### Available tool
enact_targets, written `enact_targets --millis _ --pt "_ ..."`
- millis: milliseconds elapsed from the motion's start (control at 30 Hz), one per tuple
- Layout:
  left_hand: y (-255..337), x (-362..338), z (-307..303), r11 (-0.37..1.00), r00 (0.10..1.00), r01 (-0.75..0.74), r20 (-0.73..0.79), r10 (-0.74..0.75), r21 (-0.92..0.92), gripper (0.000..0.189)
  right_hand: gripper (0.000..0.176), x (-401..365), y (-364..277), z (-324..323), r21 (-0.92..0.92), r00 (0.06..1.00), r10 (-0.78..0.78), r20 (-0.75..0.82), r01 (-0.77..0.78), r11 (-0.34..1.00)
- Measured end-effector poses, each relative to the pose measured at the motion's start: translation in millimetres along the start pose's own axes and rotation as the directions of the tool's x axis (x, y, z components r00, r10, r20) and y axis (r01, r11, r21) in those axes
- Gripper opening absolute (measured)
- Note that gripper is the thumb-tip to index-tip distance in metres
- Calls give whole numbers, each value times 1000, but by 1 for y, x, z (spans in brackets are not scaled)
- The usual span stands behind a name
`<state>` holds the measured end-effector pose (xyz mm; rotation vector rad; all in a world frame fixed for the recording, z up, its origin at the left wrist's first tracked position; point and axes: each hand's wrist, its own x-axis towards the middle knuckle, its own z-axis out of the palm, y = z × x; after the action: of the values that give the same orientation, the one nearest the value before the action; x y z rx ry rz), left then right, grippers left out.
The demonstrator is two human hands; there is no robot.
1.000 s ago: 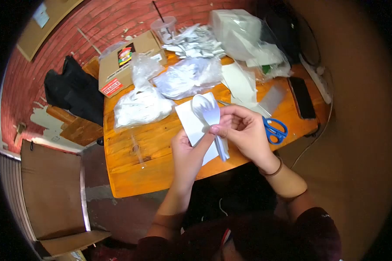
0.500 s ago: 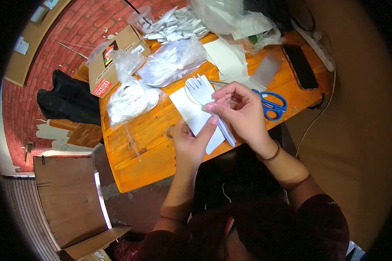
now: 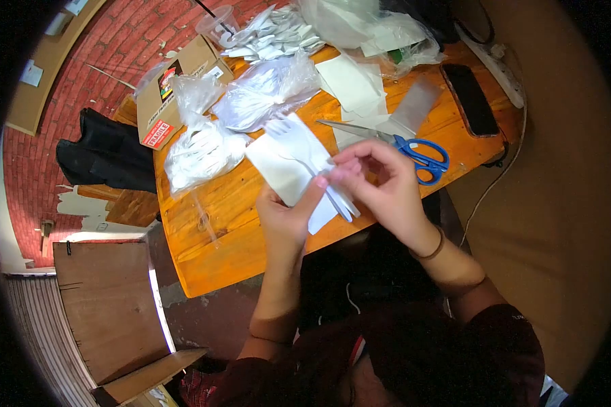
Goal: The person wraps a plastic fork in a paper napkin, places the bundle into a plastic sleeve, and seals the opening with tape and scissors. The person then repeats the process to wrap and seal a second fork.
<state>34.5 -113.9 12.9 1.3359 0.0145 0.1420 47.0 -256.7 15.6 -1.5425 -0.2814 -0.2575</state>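
In my left hand (image 3: 284, 220) lies a white paper napkin (image 3: 273, 168), with the thumb pressed on top and the other fingers behind it. A white plastic fork (image 3: 293, 141) rests lengthwise on the napkin, tines toward the far side of the table. Its handle runs down under my left thumb, beside a folded edge of the paper. My right hand (image 3: 387, 186) is closed in a pinch at the napkin's right edge, near the fork's handle. Its fingertips are slightly blurred. Just beyond that hand are blue-handled scissors (image 3: 424, 161), blades pointing left.
On the wooden table (image 3: 217, 264) lie bags of white plastic cutlery (image 3: 207, 154), a bulging clear bag (image 3: 268, 95), a heap of white cutlery packs (image 3: 275, 34), white paper (image 3: 353, 85), a clear sleeve (image 3: 415, 105) and a phone (image 3: 470, 100). A cardboard box (image 3: 153, 112) stands far left.
Both hands have brought the napkin and fork slightly left. The fork lies flatter on the paper, and the right fingers have shifted along the napkin's right edge. More of the scissors shows.
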Motion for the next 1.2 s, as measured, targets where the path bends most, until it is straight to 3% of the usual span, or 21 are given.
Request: enact_targets --millis 67,167,867,967,1067,1100,1167,1200 --pt "1 2 -1 996 999 -7 -44 3 -91 23 21 -5 -11 -4 -235 986 -152 65 163 958" --pt "2 3 1 991 996 -26 -93 14 -132 25 24 -16 -3 3 -278 969 -240 60 247 928" --pt "-4 2 5 981 992 -43 -125 20 -187 41 18 -24 10 4 -73 994 -27 -103 20 997" --pt "-8 -2 5 968 988 -126 -119 102 -217 42 17 -25 12 5 -21 988 -7 -157 3 1000" --pt "-2 -3 4 795 994 -56 -105 -10 -604 51 17 -24 16 6 -6 978 -35 -208 35 999" --pt "-2 -3 2 718 1000 -7 -18 -7 -696 52 17 -24 17 6 -8 973 -54 -222 53 999" --pt "-2 -4 -4 536 988 114 152 27 -836 54 17 -25 10 3 -57 981 -19 -195 8 998" --pt "0 -2 -3 519 991 130 130 -36 -845 52 18 -25 7 3 -82 983 -2 -183 -13 997"
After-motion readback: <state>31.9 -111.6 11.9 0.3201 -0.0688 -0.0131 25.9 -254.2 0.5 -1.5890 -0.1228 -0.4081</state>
